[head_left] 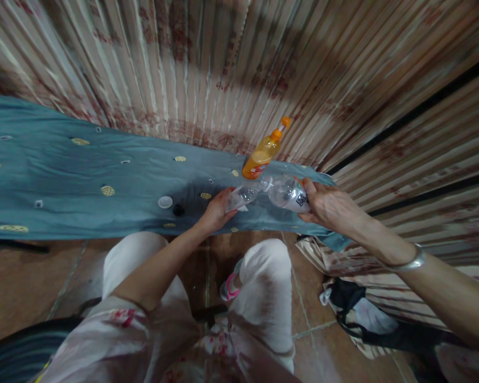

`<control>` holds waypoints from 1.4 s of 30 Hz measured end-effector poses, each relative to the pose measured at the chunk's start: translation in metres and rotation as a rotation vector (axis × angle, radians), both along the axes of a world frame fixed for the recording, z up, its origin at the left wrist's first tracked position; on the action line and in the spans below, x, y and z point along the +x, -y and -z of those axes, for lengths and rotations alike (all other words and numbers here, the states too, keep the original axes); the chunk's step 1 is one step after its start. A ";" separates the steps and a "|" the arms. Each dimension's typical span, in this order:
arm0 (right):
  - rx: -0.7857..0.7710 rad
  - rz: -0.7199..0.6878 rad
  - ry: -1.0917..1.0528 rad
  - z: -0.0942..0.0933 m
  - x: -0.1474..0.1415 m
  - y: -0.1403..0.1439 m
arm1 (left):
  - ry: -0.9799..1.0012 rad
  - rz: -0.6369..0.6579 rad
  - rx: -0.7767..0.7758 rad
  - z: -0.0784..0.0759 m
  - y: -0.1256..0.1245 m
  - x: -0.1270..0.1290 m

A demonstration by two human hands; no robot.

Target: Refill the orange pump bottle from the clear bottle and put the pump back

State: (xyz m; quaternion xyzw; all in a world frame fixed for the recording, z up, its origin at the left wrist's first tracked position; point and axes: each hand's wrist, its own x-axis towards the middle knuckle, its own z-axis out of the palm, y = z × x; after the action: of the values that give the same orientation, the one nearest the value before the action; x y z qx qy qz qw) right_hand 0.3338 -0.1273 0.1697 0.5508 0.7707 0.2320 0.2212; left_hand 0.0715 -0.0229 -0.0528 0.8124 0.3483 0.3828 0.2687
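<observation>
My left hand (219, 210) is closed around the base end of a clear plastic bottle (245, 195), which lies tilted with its neck pointing right. In my right hand (323, 201) is a second clear bottle (285, 192) with a printed label, its neck pointing left. The two necks meet or overlap between my hands; I cannot tell whether they touch. Just behind them stands an orange pump bottle (261, 156), partly filled with orange liquid. A white round cap (165, 202) and a small black cap (179, 210) lie on the cloth left of my left hand.
The narrow table wears a blue-green cloth (64, 175) with a yellow pattern. A pleated, flowered curtain (207, 69) hangs right behind it. Black bars (415, 114) cross the curtain at the right. A black and white bag-like bundle (351, 303) lies low at the right.
</observation>
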 end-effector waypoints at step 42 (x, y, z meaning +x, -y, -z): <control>-0.020 0.052 0.016 -0.003 -0.007 0.000 | 0.033 0.008 0.001 0.003 0.000 0.000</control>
State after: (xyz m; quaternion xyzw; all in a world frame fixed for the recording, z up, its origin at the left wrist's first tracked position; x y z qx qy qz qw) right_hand 0.3269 -0.1278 0.1726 0.5666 0.7566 0.2227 0.2386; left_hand 0.0714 -0.0224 -0.0554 0.8074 0.3406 0.3951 0.2755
